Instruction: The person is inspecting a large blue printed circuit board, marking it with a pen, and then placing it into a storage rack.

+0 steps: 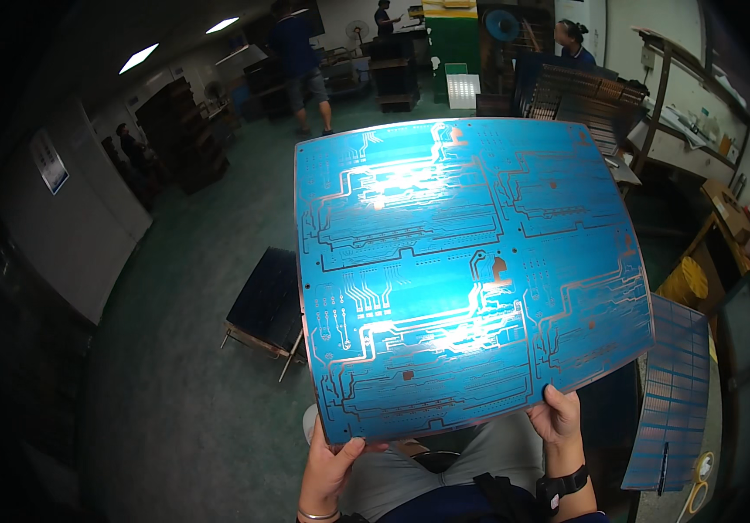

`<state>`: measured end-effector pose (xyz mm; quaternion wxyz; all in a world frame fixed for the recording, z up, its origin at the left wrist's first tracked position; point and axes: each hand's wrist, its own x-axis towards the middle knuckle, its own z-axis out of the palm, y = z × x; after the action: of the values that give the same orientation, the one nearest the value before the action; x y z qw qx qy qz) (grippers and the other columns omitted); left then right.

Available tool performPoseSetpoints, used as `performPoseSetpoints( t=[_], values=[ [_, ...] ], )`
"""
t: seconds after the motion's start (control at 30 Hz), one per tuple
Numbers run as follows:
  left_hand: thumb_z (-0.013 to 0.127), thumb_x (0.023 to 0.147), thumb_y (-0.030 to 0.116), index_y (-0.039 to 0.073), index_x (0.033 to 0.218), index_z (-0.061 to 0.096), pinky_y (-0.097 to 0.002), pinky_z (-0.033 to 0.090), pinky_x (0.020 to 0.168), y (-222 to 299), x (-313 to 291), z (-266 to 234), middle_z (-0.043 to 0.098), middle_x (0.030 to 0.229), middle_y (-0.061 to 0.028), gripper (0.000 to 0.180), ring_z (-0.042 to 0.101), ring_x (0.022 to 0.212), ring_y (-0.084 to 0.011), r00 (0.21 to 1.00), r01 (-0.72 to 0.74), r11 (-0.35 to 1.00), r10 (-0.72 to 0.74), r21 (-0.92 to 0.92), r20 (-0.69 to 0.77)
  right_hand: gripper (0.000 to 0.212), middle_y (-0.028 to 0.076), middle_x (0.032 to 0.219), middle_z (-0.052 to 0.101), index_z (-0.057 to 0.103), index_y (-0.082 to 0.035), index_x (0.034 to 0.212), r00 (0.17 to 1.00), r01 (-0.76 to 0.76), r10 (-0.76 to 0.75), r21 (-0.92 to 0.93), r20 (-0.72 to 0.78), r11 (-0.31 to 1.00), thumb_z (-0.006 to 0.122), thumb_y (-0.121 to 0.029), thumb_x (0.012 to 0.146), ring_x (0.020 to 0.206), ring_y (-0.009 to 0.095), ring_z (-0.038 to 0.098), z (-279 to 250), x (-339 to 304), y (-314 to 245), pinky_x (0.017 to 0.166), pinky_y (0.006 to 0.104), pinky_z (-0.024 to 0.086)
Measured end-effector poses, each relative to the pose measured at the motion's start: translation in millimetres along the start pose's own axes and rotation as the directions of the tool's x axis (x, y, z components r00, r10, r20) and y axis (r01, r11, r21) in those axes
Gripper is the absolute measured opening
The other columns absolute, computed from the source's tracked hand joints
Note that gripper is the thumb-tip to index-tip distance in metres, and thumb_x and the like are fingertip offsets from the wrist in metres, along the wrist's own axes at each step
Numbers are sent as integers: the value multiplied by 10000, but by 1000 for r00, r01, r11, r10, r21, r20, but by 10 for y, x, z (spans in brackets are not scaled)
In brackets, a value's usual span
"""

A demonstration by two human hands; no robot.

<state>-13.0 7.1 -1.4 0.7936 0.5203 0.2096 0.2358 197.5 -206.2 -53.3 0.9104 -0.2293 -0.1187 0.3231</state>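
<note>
A large blue circuit board panel with copper-coloured traces is held up in front of me, tilted so that light glares off it. My left hand grips its near left corner, thumb on top and fingers underneath. With the thumb over the near edge, my right hand holds the panel further right. The fingers of both hands are partly hidden beneath the panel.
Another blue panel lies on the bench at right, with a pen and a tape roll. A low stand with dark sheets is at left. A rack and several people, one standing, are farther back.
</note>
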Motion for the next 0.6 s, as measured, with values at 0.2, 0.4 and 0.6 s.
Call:
performPoseSetpoints(
  t=[0.2,0.4,0.6],
  values=[
    [617,790,111,11,1265,245,-374,554,699,8,-9,19,514,1088,-177,612,595,901,-264,1000,4,1000,-4,-6,-24,440,173,1160,509,373,26,1225,1000,-3,3,-43,3,999,538,-42,823,1035,293,539,11,-9,-12,845,471,464],
    [608,791,101,8,1260,245,-373,556,689,-10,-13,13,514,1085,-179,600,598,896,-266,999,-12,1000,11,-17,-37,441,170,1167,505,372,19,1229,1000,-10,10,-39,9,999,534,-39,823,1037,290,538,-15,1,4,844,472,464],
    [575,803,78,7,1251,321,-447,451,883,-225,-45,56,492,1161,-162,520,522,1049,-288,993,-110,948,91,-297,-77,488,182,1172,497,334,19,1254,999,-31,31,-5,23,1000,550,-48,822,1055,303,530,48,8,28,836,475,485]
  ],
)
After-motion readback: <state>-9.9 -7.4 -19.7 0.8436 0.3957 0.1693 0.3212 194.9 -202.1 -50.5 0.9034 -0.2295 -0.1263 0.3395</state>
